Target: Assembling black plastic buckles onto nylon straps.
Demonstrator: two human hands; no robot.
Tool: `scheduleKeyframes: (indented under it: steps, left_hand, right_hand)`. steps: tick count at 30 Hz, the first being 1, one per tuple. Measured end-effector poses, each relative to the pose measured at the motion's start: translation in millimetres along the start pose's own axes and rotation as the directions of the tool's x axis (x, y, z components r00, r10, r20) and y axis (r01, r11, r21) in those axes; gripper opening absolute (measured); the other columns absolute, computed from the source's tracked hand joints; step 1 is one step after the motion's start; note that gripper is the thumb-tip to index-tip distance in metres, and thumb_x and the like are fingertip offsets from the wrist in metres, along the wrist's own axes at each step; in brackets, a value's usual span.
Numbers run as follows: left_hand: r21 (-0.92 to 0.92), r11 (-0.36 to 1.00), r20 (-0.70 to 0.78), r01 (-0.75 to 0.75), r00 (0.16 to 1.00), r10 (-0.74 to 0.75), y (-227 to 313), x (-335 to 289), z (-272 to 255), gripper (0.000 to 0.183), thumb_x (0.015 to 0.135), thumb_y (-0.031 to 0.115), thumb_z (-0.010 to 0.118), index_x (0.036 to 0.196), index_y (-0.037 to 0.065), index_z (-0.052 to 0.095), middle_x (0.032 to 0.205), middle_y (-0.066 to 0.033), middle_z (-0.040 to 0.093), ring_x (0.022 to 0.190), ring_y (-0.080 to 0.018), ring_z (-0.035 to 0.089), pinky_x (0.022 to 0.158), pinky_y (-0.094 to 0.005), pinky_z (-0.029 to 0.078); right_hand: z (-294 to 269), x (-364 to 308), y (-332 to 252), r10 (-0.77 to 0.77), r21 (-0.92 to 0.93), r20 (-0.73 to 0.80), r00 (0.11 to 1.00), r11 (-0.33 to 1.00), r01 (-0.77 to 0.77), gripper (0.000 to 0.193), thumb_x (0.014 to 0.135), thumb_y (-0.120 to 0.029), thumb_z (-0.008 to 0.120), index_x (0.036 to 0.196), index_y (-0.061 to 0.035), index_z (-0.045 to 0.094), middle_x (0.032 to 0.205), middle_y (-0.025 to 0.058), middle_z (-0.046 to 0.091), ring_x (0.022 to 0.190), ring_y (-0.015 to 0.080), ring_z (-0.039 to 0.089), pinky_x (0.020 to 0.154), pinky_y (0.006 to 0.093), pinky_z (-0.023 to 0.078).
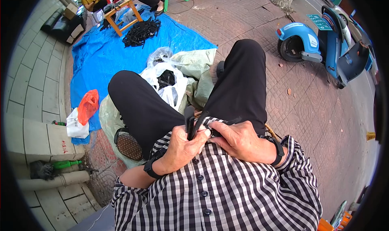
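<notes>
Close to my checked shirt, my left hand (184,148) is closed around black straps (189,121), whose flat ends stick up past the fingers. My right hand (241,142) meets it from the other side, thumb and forefinger pinched together against the left fingertips. A small dark piece seems to sit between the right fingers, but its shape is hidden. Between my knees stands a white plastic bag (181,86) with black pieces (166,79) inside.
A blue tarp (103,65) carries a pile of black straps (142,33) and a wooden stool (108,15). Left lie an orange-red bag (88,105) and a white bag (77,127) near a tiled wall (30,81). A blue scooter (310,42) is parked right. Other people sit at the back.
</notes>
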State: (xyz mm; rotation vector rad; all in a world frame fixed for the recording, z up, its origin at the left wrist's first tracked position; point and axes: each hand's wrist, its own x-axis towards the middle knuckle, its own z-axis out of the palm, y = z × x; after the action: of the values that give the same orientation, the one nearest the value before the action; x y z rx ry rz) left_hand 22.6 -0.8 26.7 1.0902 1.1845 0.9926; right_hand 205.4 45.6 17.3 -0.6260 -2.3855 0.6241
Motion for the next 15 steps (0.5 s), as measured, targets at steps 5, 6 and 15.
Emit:
scheduleKeyframes:
  steps: [5,6,15]
  left_hand:
    - [-0.039,0.998,0.041,-0.056,0.998,0.057,6,0,-3,0.011,0.085,0.012,0.056,0.080,0.002,0.059,0.056,0.0009,0.052,0.051,-0.0026,0.047,0.046,-0.0189,0.036]
    - [-0.079,0.994,0.037,-0.071,0.997,0.074,10,-1,-4,0.013,0.086,0.013,0.055,0.083,0.001,0.058,0.058,0.0000,0.054,0.051,-0.0027,0.047,0.047,-0.0189,0.036]
    - [-0.367,0.929,0.186,0.057,0.983,0.013,9,20,-13,0.024,0.089,0.014,0.048,0.104,-0.004,0.055,0.081,-0.0128,0.060,0.042,-0.0001,0.034,0.040,-0.0153,0.028]
  right_hand:
    - [1,4,5,-0.031,0.079,-0.056,0.998,0.996,0.036,0.032,0.078,-0.010,0.065,0.106,0.0001,0.054,0.059,0.0079,0.057,0.050,0.0187,0.057,0.045,0.0301,0.044]
    - [-5,6,7,0.100,0.313,-0.020,0.995,0.946,-0.089,0.029,0.079,-0.010,0.065,0.106,-0.0013,0.057,0.057,0.0054,0.053,0.049,0.0135,0.052,0.045,0.0269,0.041]
    - [-2,6,24,0.436,0.937,0.254,0.863,0.113,-0.332,0.022,0.086,-0.018,0.061,0.102,-0.0031,0.057,0.058,-0.0084,0.040,0.047,0.0008,0.031,0.044,0.0168,0.024]
